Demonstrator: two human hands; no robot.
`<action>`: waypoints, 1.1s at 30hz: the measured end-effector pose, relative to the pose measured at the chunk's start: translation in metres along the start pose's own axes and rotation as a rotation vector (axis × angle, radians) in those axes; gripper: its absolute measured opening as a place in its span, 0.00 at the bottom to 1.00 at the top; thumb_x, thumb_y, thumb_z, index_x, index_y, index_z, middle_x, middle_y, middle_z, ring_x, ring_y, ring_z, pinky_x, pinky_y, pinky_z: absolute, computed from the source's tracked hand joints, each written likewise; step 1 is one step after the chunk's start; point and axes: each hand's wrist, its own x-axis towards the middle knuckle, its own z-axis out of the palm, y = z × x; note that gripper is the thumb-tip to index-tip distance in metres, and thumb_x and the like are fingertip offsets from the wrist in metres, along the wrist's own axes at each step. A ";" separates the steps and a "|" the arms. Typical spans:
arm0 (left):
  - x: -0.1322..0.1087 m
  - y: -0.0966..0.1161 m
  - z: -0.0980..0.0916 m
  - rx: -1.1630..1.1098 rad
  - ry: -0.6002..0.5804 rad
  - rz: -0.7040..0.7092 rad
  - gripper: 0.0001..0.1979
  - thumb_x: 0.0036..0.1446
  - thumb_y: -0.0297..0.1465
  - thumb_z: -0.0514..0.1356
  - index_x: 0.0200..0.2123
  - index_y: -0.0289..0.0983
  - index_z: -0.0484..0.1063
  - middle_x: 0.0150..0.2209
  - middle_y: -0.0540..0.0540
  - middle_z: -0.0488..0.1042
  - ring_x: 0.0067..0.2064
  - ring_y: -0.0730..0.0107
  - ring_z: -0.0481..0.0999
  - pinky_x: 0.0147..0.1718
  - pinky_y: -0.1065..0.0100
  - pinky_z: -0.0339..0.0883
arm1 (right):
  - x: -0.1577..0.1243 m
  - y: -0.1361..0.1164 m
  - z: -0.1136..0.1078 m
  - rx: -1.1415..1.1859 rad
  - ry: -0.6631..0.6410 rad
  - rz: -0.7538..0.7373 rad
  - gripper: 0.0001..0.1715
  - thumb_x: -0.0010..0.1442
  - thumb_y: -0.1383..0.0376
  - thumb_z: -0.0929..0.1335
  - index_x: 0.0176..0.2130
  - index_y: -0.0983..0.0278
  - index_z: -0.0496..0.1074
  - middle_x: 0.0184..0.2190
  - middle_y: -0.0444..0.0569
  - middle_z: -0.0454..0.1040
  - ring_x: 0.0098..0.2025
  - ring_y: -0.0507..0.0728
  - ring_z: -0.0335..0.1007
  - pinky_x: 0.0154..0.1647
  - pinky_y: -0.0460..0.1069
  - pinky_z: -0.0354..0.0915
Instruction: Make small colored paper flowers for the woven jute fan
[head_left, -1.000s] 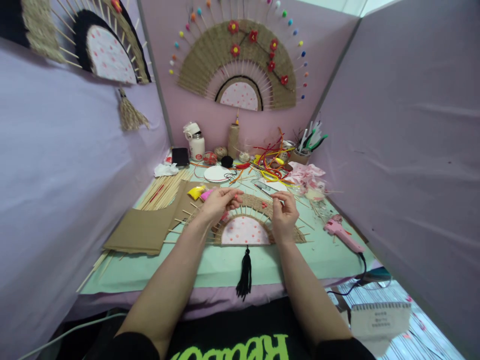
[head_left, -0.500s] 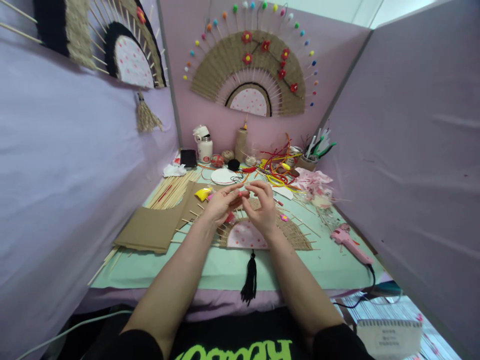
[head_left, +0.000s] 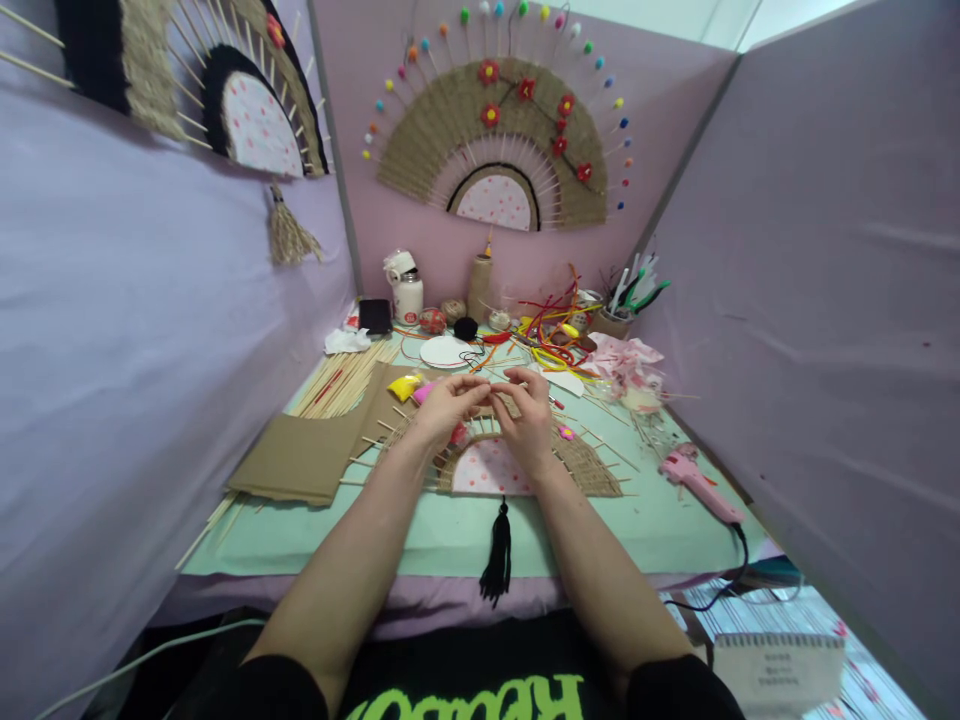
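Observation:
My left hand (head_left: pixel 448 408) and my right hand (head_left: pixel 526 418) meet at the fingertips above the woven fan. Both are pinched together around a small red piece, now almost fully hidden by the fingers. Under them lies the half-round fan (head_left: pixel 592 465), woven of tan cord on thin sticks, with a pink-dotted white centre (head_left: pixel 487 468) and a pink flower (head_left: pixel 566 433) on its right part. A black tassel (head_left: pixel 496 560) hangs from its lower edge. Close to my left hand are a red packet (head_left: pixel 459 432), a yellow packet (head_left: pixel 405 387) and a pink packet (head_left: pixel 424 393).
Brown cardboard (head_left: pixel 289 460) and thin sticks (head_left: pixel 337 385) lie on the left. A pink glue gun (head_left: pixel 701 485) with a cord rests at right. Along the back stand a white bottle (head_left: pixel 406 292), coloured pipe cleaners (head_left: pixel 551 335) and a tool pot (head_left: pixel 611 322). A finished fan (head_left: pixel 427 150) hangs behind.
My fingertips have drawn closer together, and the red piece that showed between them is now mostly covered. The view has shifted slightly; the things on the table stay in place.

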 end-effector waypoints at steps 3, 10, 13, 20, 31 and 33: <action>0.002 -0.001 -0.003 0.033 0.016 0.071 0.21 0.35 0.36 0.74 0.32 0.34 0.73 0.28 0.51 0.75 0.30 0.77 0.73 0.31 0.74 0.61 | -0.001 0.001 0.000 0.033 -0.025 0.012 0.07 0.61 0.64 0.67 0.39 0.60 0.74 0.44 0.53 0.68 0.48 0.59 0.66 0.49 0.56 0.66; 0.000 0.002 -0.001 0.040 0.034 0.062 0.26 0.31 0.35 0.74 0.36 0.34 0.73 0.29 0.49 0.77 0.31 0.74 0.75 0.35 0.70 0.64 | 0.000 0.000 -0.001 0.036 0.006 -0.012 0.06 0.60 0.65 0.67 0.39 0.60 0.74 0.42 0.52 0.68 0.46 0.58 0.67 0.47 0.55 0.67; 0.000 0.004 0.000 0.066 0.046 0.084 0.24 0.30 0.35 0.74 0.33 0.34 0.74 0.28 0.49 0.77 0.31 0.74 0.74 0.36 0.69 0.66 | 0.000 0.001 0.000 0.014 0.010 -0.031 0.05 0.60 0.66 0.67 0.37 0.60 0.74 0.42 0.52 0.69 0.45 0.58 0.67 0.44 0.55 0.67; -0.002 0.004 0.000 0.162 -0.008 0.088 0.19 0.32 0.36 0.73 0.28 0.33 0.74 0.27 0.49 0.76 0.30 0.73 0.74 0.36 0.66 0.68 | -0.001 0.001 -0.001 -0.021 -0.028 0.004 0.03 0.56 0.68 0.67 0.33 0.60 0.71 0.43 0.52 0.69 0.48 0.59 0.66 0.51 0.58 0.64; 0.005 0.010 -0.011 0.119 0.177 0.169 0.15 0.38 0.32 0.69 0.33 0.34 0.75 0.27 0.50 0.75 0.29 0.78 0.71 0.31 0.74 0.62 | 0.004 0.009 -0.009 0.496 -0.291 0.592 0.06 0.52 0.65 0.65 0.25 0.62 0.69 0.54 0.52 0.69 0.55 0.60 0.66 0.53 0.56 0.64; 0.007 0.013 -0.014 0.055 0.211 0.139 0.14 0.40 0.31 0.67 0.34 0.34 0.76 0.29 0.49 0.75 0.29 0.78 0.71 0.30 0.75 0.61 | 0.000 0.013 -0.011 0.379 -0.431 0.587 0.05 0.50 0.65 0.67 0.25 0.62 0.73 0.53 0.52 0.70 0.55 0.60 0.66 0.55 0.57 0.62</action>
